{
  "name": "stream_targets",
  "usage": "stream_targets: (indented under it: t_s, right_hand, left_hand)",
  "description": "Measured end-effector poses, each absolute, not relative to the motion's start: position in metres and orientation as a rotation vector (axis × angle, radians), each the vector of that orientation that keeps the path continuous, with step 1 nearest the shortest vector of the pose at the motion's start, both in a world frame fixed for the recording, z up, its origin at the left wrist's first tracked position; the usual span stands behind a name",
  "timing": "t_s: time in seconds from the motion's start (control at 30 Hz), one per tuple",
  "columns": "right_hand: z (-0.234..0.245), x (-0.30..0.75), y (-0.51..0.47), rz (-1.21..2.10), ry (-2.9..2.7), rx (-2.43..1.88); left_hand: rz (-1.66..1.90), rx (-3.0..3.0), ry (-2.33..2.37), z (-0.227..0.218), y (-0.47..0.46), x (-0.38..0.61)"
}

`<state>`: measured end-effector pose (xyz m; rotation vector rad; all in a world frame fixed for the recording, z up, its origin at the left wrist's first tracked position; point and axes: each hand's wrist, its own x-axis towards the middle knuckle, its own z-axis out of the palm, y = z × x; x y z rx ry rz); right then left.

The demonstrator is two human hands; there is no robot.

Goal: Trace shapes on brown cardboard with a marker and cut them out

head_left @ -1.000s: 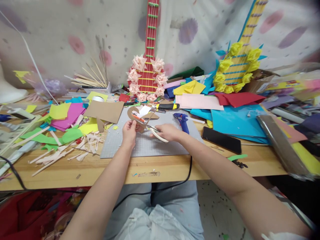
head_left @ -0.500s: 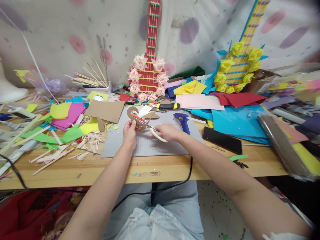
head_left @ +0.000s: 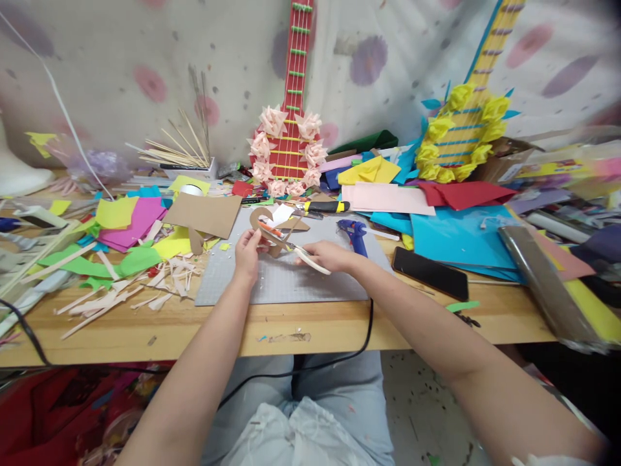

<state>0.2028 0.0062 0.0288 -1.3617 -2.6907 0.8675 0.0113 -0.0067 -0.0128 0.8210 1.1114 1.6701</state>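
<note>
My left hand [head_left: 248,252] pinches a curved piece of brown cardboard [head_left: 273,237] above the grey cutting mat [head_left: 228,285]. In my right hand [head_left: 326,256] is a pair of white-handled scissors [head_left: 313,260], its blades pointing left at the cardboard's edge. Whether the blades are closed on the cardboard is too small to tell. Behind the held piece, more cut cardboard [head_left: 301,224] lies on the mat beside an orange-handled tool [head_left: 272,224] and a scrap of white paper [head_left: 282,213].
A blue glue gun [head_left: 356,236] and a black phone [head_left: 431,272] lie to the right. Paper scraps [head_left: 169,278] cover the left side. A red paper guitar [head_left: 286,149] and a yellow one [head_left: 458,136] stand behind. A black cable [head_left: 334,359] hangs over the front edge.
My left hand has shifted slightly left and up with the cardboard. My right hand and the scissors have moved slightly right, the handles tilting down.
</note>
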Motion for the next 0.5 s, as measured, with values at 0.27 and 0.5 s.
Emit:
stream_targets:
  t_s: [0.27, 0.5]
  right_hand:
    - [0.027, 0.205, 0.008, 1.051, -2.596, -1.363]
    - [0.036, 0.198, 0.008, 1.063, -2.621, -1.345]
  left_hand:
    - [1.602, 0.887, 1.086, -0.012, -0.01, 0.014]
    - [1.656, 0.792, 1.088, -0.014, -0.015, 0.03]
